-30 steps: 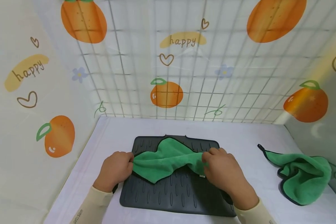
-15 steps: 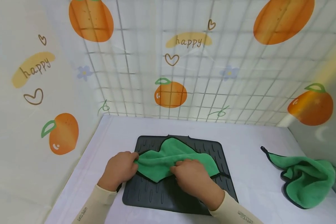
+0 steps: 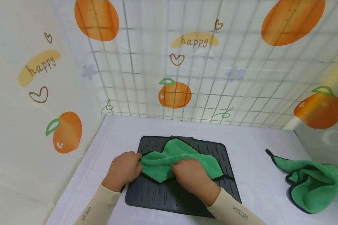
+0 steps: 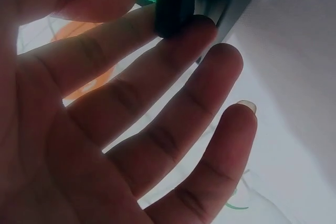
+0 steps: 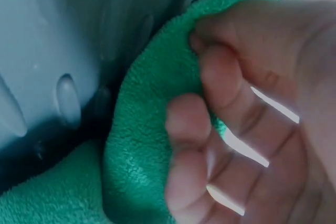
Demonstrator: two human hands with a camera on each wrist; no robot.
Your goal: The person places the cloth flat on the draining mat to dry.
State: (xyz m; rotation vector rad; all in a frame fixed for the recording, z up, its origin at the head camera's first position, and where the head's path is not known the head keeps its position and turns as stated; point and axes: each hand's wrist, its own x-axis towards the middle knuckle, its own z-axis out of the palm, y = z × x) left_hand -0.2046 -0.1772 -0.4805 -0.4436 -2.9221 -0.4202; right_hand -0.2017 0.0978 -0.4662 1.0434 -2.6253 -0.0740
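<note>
A green cloth [image 3: 166, 162] with black edging lies loosely folded across a dark ribbed mat [image 3: 149, 197]. At the cloth's left corner, my left hand [image 3: 124, 169] pinches the edge; the left wrist view shows the thumb and forefinger by its dark trim, the other fingers [image 4: 199, 93] spread out. My right hand [image 3: 192, 176] grips the cloth near the middle of its front edge. In the right wrist view, thumb and fingers [image 5: 223, 74] curl against the green pile. The cloth's right corner, with a black loop [image 3: 228, 177], lies free on the mat.
A second green cloth [image 3: 315, 187] with black edging lies crumpled on the white tabletop [image 3: 250, 140] at the right. White sheeting [image 3: 140, 56] printed with oranges, over a wire grid at the back, encloses the table behind and on both sides.
My right hand has let go of the cloth's right end, moved left and taken hold nearer the middle. The left hand keeps its corner. The head view has shifted slightly.
</note>
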